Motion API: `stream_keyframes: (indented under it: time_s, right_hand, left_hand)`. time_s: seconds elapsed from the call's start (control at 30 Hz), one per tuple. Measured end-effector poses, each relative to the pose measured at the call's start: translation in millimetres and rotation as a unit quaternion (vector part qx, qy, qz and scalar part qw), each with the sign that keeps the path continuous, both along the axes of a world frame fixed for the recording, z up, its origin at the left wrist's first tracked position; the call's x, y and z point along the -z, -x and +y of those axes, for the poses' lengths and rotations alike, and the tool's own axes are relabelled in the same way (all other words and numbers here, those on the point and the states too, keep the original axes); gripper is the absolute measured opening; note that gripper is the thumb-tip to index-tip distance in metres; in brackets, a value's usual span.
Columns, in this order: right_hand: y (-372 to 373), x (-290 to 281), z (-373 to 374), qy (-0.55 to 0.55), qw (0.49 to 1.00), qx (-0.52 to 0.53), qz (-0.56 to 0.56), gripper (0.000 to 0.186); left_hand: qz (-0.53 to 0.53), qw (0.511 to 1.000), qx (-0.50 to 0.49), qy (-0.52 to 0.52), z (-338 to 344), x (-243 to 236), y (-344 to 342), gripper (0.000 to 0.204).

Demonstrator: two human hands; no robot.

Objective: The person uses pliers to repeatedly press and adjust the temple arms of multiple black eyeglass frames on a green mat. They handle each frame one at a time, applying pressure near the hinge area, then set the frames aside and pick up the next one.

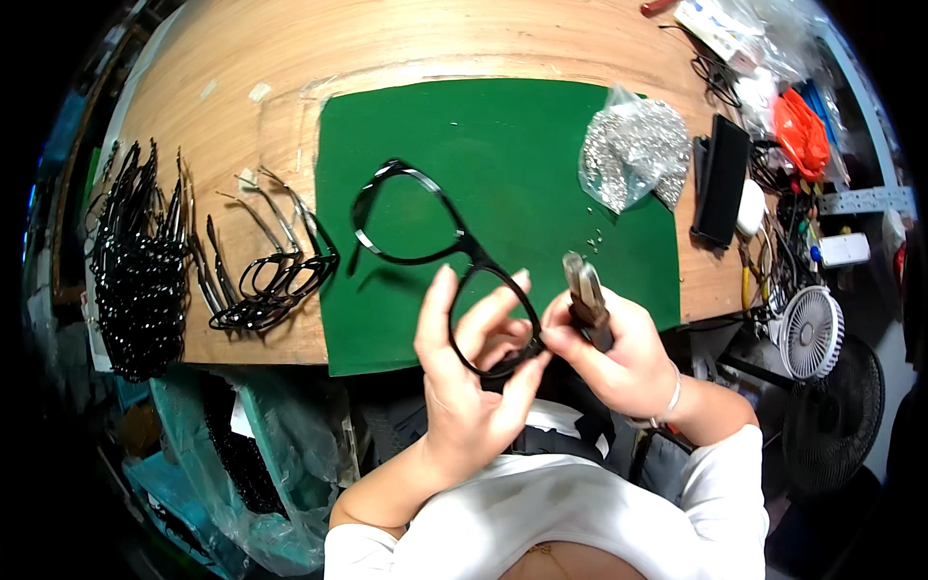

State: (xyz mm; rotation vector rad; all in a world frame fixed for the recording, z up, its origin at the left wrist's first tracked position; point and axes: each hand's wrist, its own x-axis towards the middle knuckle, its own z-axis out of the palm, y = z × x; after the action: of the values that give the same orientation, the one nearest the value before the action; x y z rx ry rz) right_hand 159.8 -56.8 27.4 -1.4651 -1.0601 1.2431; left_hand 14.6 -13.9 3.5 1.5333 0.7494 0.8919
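Note:
A black eyeglass frame [472,247] is held at a slant over the green mat [522,135]. My left hand [454,401] grips its nearer rim, with fingers around and behind the lens opening. The thumb and a fingertip of my right hand [623,362] meet the outer end of that rim. Also in my right hand is a pair of pliers [585,295], metal jaws pointing away from me; most of the handles are hidden in the palm. Beyond it lie tiny loose metal pieces [596,235] and a clear bag of small silvery parts [633,150].
Piled black eyeglass frames [140,271] cover the table's left end, beside several more frames with temples [275,280]. At the right are a black phone [722,184], a red-orange plastic bag [800,133], cables and a small white fan [812,332].

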Motion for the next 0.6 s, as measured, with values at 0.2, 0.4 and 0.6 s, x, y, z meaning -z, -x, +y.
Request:
stream_keyframes:
  time_s: [0.2,0.4,0.6]
  right_hand:
    - [3,2,-5,0.012,0.991,0.036,0.131,0.014]
    - [7,21,-8,-0.02,0.997,0.066,0.031,0.011]
    - [-13,7,4,0.109,0.978,-0.051,0.17,0.021]
  left_hand:
    - [-0.008,1.0,-0.024,-0.015,-4,1,-7,0.083]
    - [0.003,0.999,-0.028,0.021,-11,11,-11,0.083]
    - [0.013,0.992,0.099,0.076,13,-11,-4,0.078]
